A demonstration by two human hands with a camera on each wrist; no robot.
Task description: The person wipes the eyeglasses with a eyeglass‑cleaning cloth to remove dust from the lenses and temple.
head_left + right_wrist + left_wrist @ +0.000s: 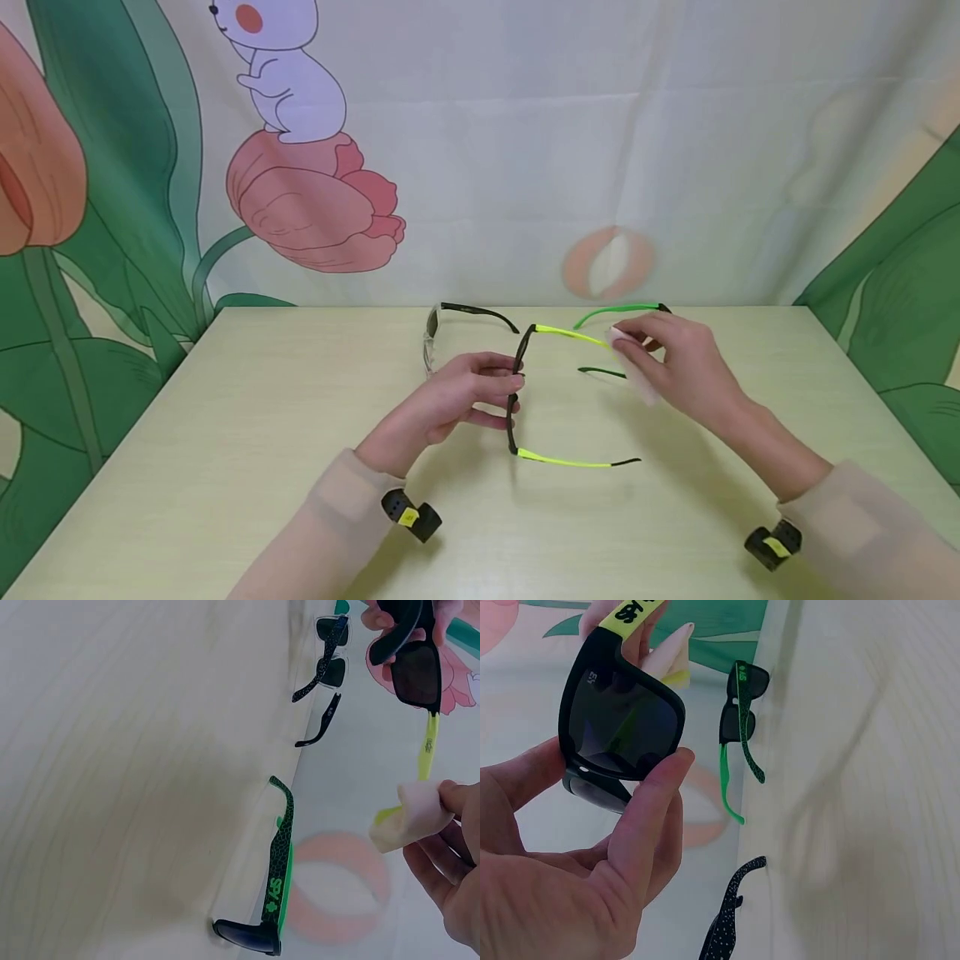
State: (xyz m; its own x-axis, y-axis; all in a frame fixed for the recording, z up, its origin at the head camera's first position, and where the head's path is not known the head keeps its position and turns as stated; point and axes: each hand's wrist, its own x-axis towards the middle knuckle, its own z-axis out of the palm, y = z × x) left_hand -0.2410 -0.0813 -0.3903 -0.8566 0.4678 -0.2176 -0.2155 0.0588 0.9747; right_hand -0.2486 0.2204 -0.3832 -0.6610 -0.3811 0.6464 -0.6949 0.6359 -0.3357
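Above the table, my left hand point(453, 392) grips black-framed sunglasses with bright yellow temples point(622, 720) by the front, around the nose bridge. Both temples stand unfolded and point right. My right hand point(693, 362) pinches a small white cloth point(416, 814), which wraps around the far yellow temple point(427, 746). That temple's end is partly hidden by the cloth and fingers. Dark lenses face the left wrist camera, with a thumb at the lower rim.
Behind my hands, green-and-black sunglasses point(277, 877) rest near the table's back edge. Clear-framed sunglasses with black speckled temples point(330, 667) lie farther left, partly behind my left hand in the head view. A printed curtain point(487, 167) hangs behind the pale wooden table point(225, 467).
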